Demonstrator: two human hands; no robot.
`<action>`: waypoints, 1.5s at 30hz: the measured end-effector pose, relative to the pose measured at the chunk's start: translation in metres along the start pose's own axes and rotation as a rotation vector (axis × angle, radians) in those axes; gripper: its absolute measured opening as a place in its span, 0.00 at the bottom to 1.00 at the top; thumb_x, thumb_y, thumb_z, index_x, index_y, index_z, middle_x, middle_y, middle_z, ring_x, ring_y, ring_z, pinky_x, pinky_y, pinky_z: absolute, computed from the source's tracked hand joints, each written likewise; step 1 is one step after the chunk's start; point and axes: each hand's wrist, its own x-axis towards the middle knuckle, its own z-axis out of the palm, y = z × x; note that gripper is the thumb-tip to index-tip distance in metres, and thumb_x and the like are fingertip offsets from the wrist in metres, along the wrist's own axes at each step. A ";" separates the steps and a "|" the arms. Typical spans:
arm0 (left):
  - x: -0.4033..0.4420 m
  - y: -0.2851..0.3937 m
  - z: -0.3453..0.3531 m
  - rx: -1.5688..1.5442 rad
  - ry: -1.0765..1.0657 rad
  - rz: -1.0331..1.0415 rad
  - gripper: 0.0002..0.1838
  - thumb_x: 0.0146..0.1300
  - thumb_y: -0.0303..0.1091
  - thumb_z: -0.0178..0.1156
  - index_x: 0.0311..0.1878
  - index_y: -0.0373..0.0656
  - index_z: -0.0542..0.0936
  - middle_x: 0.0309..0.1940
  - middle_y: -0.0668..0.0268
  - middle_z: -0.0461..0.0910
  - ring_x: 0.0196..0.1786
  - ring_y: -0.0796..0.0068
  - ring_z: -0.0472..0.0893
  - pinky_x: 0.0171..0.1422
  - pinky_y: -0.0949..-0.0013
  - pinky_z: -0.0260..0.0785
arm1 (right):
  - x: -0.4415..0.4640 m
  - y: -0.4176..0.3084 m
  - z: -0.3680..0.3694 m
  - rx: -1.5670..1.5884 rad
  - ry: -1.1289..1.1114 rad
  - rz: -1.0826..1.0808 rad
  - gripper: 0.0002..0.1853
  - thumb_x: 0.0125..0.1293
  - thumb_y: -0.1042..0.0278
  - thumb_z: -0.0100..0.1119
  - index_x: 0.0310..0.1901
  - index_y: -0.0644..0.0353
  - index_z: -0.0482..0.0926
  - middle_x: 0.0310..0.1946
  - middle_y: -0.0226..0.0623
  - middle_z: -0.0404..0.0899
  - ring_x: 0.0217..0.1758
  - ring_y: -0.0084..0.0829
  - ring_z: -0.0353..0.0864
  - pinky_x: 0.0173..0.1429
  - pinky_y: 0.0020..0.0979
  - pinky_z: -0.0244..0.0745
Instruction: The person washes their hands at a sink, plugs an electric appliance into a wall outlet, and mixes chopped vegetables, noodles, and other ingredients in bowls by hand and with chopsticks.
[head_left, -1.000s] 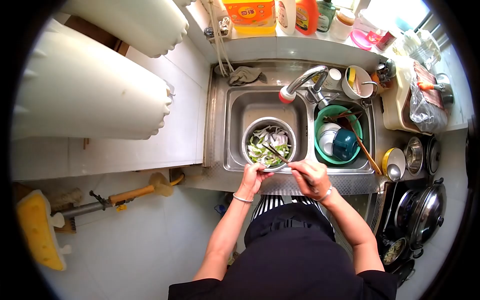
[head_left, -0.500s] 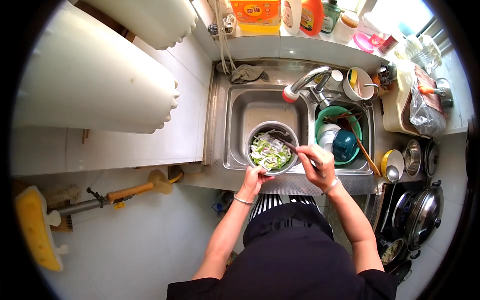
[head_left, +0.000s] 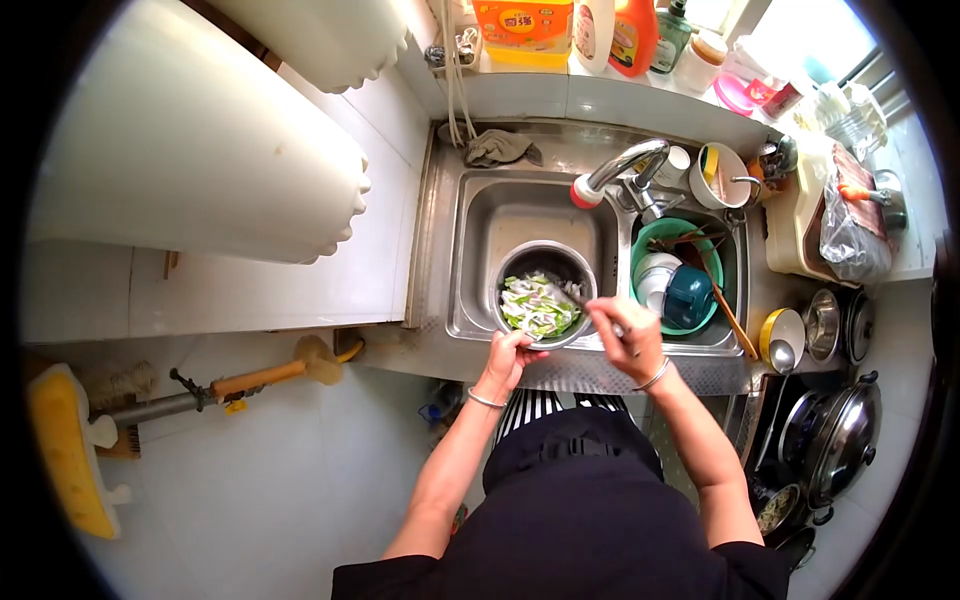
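Observation:
A round metal bowl (head_left: 592, 268) stands at the front of the left sink basin, holding chopped food in white and green strips (head_left: 540, 305). My left hand (head_left: 512, 355) grips the near rim of the bowl, thumb on top. In my right hand (head_left: 630, 335) is a dark, slim utensil (head_left: 582, 302), its far end down among the strips. Motion blur hides whether it is a spoon or chopsticks.
The faucet (head_left: 630, 165) arches over the sink divider. In the right basin sits a green tub (head_left: 640, 236) of dishes and wooden utensils. Pans and a lidded pot (head_left: 840, 450) stand at right. Bottles (head_left: 632, 40) line the ledge; a mop (head_left: 75, 450) is at left.
My right hand has turned and shifted slightly, and the utensil has moved within the bowl, shifting the strips. My left hand stays on the rim.

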 end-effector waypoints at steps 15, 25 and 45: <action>0.003 0.007 0.018 -0.011 0.021 0.037 0.11 0.50 0.24 0.48 0.34 0.28 0.75 0.29 0.56 0.78 0.28 0.67 0.79 0.31 0.65 0.79 | 0.029 -0.025 -0.017 0.107 -0.051 0.169 0.02 0.53 0.78 0.56 0.30 0.61 0.76 0.22 0.41 0.75 0.25 0.38 0.77 0.29 0.32 0.71; 0.015 0.002 0.012 -0.090 -0.007 0.034 0.07 0.49 0.23 0.49 0.28 0.30 0.75 0.27 0.58 0.78 0.28 0.67 0.79 0.32 0.63 0.79 | 0.035 -0.014 -0.020 0.294 -0.060 0.383 0.04 0.60 0.76 0.53 0.29 0.66 0.75 0.18 0.34 0.76 0.18 0.21 0.78 0.20 0.21 0.69; 0.006 0.009 0.011 -0.075 0.014 -0.002 0.07 0.50 0.22 0.49 0.20 0.34 0.74 0.24 0.59 0.77 0.25 0.67 0.79 0.32 0.63 0.79 | 0.012 0.000 0.021 0.484 -0.001 0.360 0.04 0.60 0.78 0.54 0.36 0.67 0.77 0.26 0.35 0.77 0.25 0.21 0.78 0.28 0.20 0.73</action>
